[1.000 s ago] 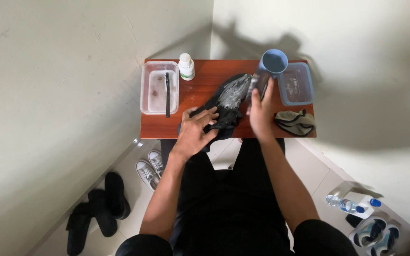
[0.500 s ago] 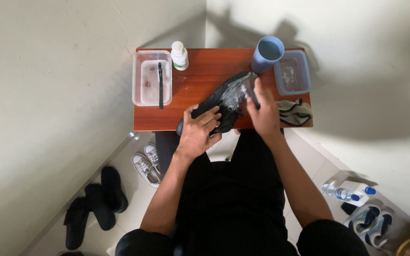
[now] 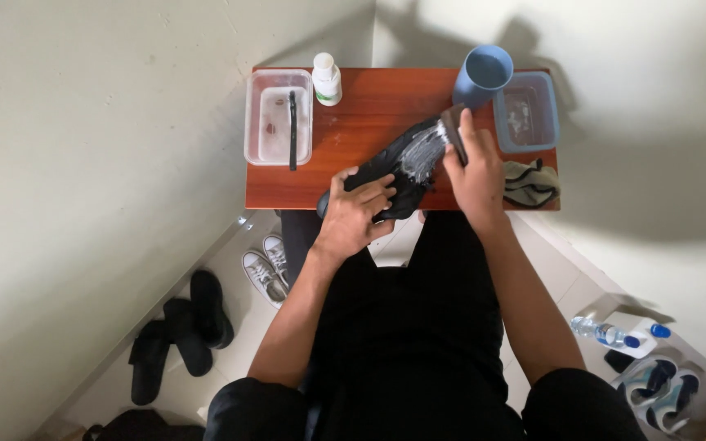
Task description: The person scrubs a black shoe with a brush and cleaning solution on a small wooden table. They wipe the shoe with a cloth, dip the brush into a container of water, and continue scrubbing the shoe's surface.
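A black shoe (image 3: 398, 167) lies across the front of a small red-brown table (image 3: 369, 114), its upper smeared with white foam. My left hand (image 3: 357, 211) grips the shoe's near end and holds it down. My right hand (image 3: 475, 173) holds a dark brush (image 3: 453, 129) pressed against the foamy part at the shoe's far end.
On the table stand a clear tub (image 3: 278, 116) with a dark stick in it, a white bottle (image 3: 326, 79), a blue cup (image 3: 482, 76), a blue-grey tub (image 3: 526, 112) and a crumpled cloth (image 3: 530, 183). Shoes (image 3: 265, 268), black slippers (image 3: 181, 327) and a water bottle (image 3: 606, 333) lie on the floor.
My right hand has slid the brush along the shoe toward its far end, and more white foam shows on the upper. The left hand keeps its hold.
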